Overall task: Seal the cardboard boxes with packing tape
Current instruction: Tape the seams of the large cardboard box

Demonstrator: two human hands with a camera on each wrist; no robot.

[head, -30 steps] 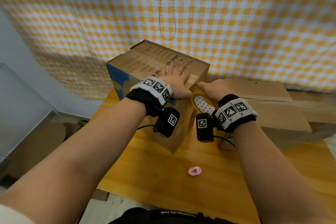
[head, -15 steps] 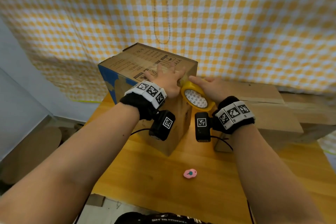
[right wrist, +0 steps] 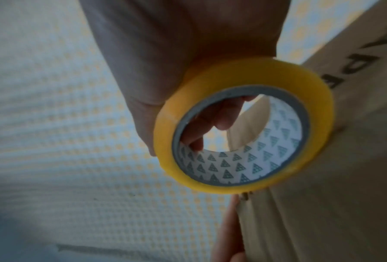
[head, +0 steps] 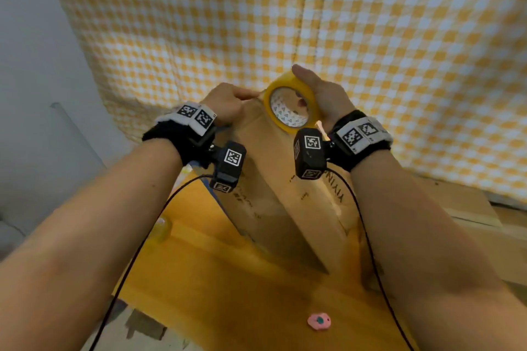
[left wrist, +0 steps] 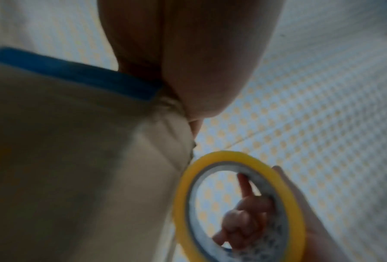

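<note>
A brown cardboard box (head: pixel 288 208) with printed letters stands on the wooden table (head: pixel 256 279); a blue strip (left wrist: pixel 76 74) runs along one edge. My left hand (head: pixel 228 102) curls over the box's far top edge, thumb pointing at the roll. Its palm lies against the box's (left wrist: pixel 76 159) corner in the left wrist view. My right hand (head: pixel 322 97) grips a yellow packing tape roll (head: pixel 291 105) upright at that edge, fingers through the patterned core (right wrist: pixel 244 127). The roll (left wrist: pixel 239 203) touches the box (right wrist: pixel 334 177). No loose tape end shows.
A yellow checked curtain (head: pixel 370 37) hangs close behind the box. A second, flat cardboard box (head: pixel 470 208) lies to the right. A small pink object (head: pixel 318 321) sits near the table's front edge, and a pale yellow object (head: pixel 161 229) at its left edge.
Both hands have gone from the box's near top edge to its far edge, the right hand carrying the roll. My head has moved closer over the box.
</note>
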